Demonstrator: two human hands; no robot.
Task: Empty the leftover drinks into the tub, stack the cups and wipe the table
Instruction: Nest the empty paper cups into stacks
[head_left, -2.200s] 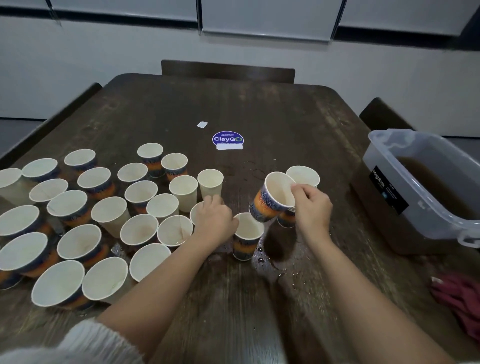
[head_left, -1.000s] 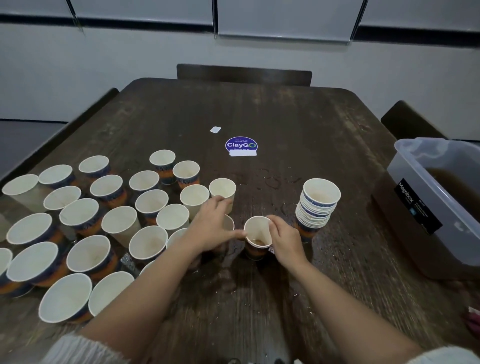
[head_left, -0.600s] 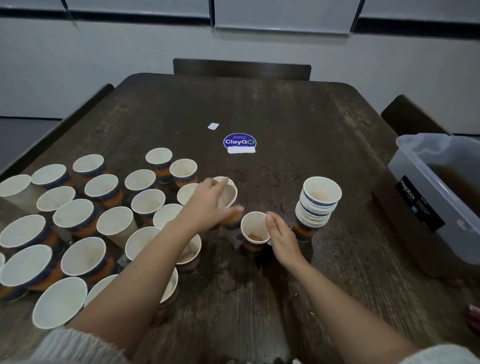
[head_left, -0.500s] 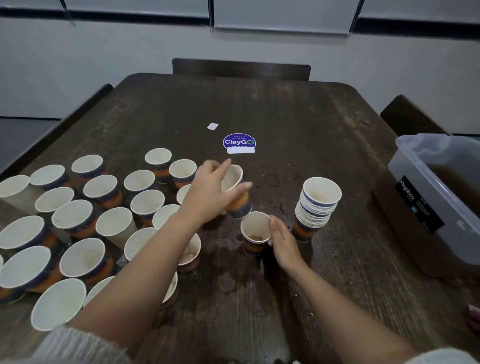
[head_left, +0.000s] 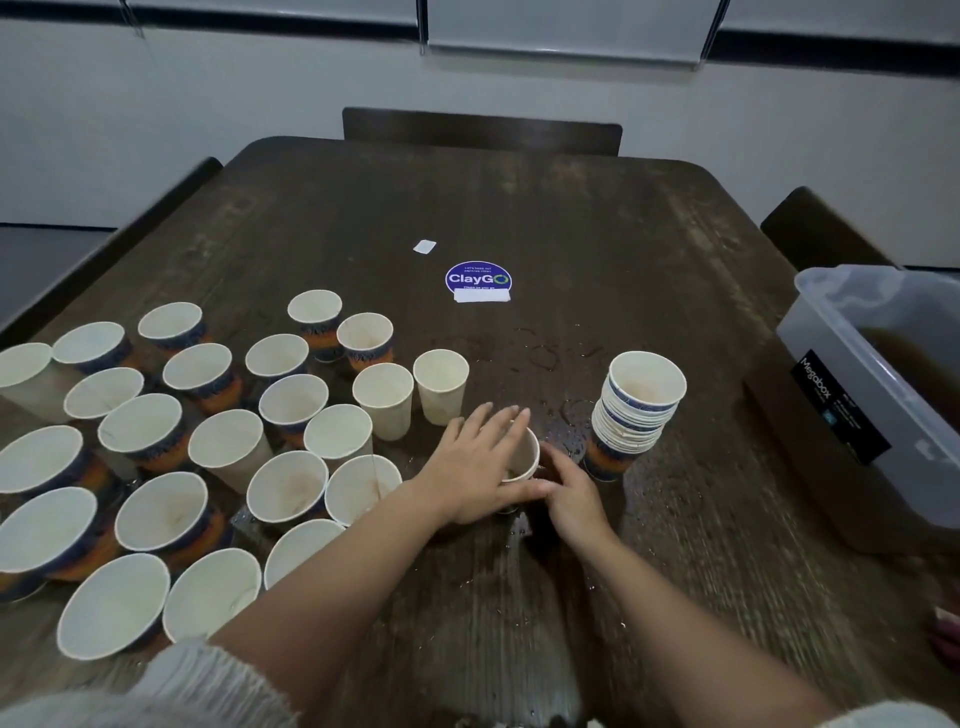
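Foreground, lower frame: two bare forearms are seen, a knitted cuff (head_left: 208, 686) at the lower left.

Centre: a single paper cup (head_left: 522, 457) stands on the table (head_left: 519, 208). The left hand (head_left: 480, 465) is laid against the cup's left side and rim, fingers nearly straight and spread; the right hand (head_left: 571, 493) is curled against the cup's right side near its base. Half a second ago a second cup was held tilted above this one by the left hand; that cup is no longer seen apart, so it is judged to have been nested or emptied into the standing cup.

Left half: many loose cups (head_left: 291, 486) remain unstacked, so most of the stacking is judged outstanding.

Right of centre: a stack of cups (head_left: 636, 410) stands unchanged, spilled drops (head_left: 545, 358) beyond it; wiping is not yet begun.

Right edge: the tub (head_left: 852, 400) holds brown liquid.

Far centre: a round sticker (head_left: 478, 279) is fixed.
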